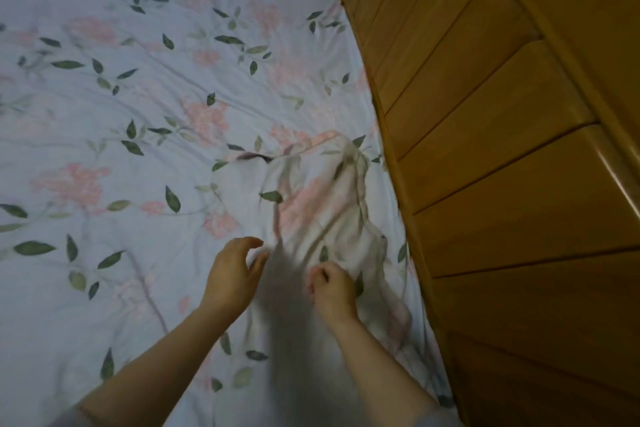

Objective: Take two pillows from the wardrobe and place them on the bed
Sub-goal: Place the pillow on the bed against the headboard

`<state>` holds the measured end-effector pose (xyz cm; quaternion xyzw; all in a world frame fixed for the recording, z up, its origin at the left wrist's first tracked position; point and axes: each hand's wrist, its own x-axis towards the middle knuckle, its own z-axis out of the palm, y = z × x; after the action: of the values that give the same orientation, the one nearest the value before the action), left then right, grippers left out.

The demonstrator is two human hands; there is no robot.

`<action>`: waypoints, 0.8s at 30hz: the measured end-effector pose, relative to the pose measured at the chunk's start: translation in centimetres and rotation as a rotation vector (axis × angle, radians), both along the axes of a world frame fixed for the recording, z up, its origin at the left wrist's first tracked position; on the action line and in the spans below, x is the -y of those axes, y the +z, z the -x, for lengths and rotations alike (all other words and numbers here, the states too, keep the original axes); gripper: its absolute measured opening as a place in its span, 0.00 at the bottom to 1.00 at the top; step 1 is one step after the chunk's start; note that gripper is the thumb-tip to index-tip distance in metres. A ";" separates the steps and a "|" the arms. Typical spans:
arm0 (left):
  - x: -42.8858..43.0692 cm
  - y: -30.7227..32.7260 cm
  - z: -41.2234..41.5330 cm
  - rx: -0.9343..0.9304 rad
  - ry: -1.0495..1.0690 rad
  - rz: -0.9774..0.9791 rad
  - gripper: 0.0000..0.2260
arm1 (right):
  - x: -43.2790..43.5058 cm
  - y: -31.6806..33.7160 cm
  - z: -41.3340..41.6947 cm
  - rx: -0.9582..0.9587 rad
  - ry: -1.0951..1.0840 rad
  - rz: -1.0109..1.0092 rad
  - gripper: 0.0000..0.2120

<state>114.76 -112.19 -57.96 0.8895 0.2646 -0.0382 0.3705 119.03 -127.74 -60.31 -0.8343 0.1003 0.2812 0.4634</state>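
Note:
One floppy pillow [311, 204], in a cover with the same pink-flower and green-leaf print as the sheet, lies on the bed [104, 97] close to the wooden headboard. My left hand [232, 276] hovers at the pillow's near left edge with its fingers spread and gently curved, holding nothing. My right hand [330, 286] is over the pillow's near part with its fingers curled in. Blur hides whether it pinches the fabric. No second pillow and no wardrobe are in view.
The wooden slatted headboard [485, 149] runs along the bed's right side, tight against the mattress. The wrinkled floral sheet stretches to the left and far side of the pillow.

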 end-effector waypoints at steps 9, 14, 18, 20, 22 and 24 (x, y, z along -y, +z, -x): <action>-2.6 -5.7 4.4 -0.224 0.325 0.139 0.24 | 4.4 -4.7 -1.4 0.058 0.186 0.329 0.21; -2.3 -10.1 5.7 -0.411 0.382 0.251 0.30 | 6.3 -9.0 -2.1 -0.114 0.164 0.226 0.45; -1.6 -13.2 5.2 -0.444 0.407 0.313 0.33 | 6.3 -12.4 -2.1 -0.122 0.033 0.154 0.55; -1.4 -14.1 4.7 -0.429 0.367 0.264 0.30 | 6.5 -13.4 -2.4 -0.077 0.032 0.190 0.50; -1.1 -14.1 4.0 -0.364 0.294 0.225 0.22 | 6.6 -13.6 -3.2 -0.003 0.033 0.162 0.30; -0.7 -13.4 3.2 -0.259 0.263 0.182 0.17 | 6.3 -12.7 -3.8 0.082 0.019 0.086 0.14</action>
<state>111.56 -111.49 -71.38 0.7978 0.4193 -0.1273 0.4141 122.81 -134.00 -73.00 -0.8652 0.0852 0.2465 0.4283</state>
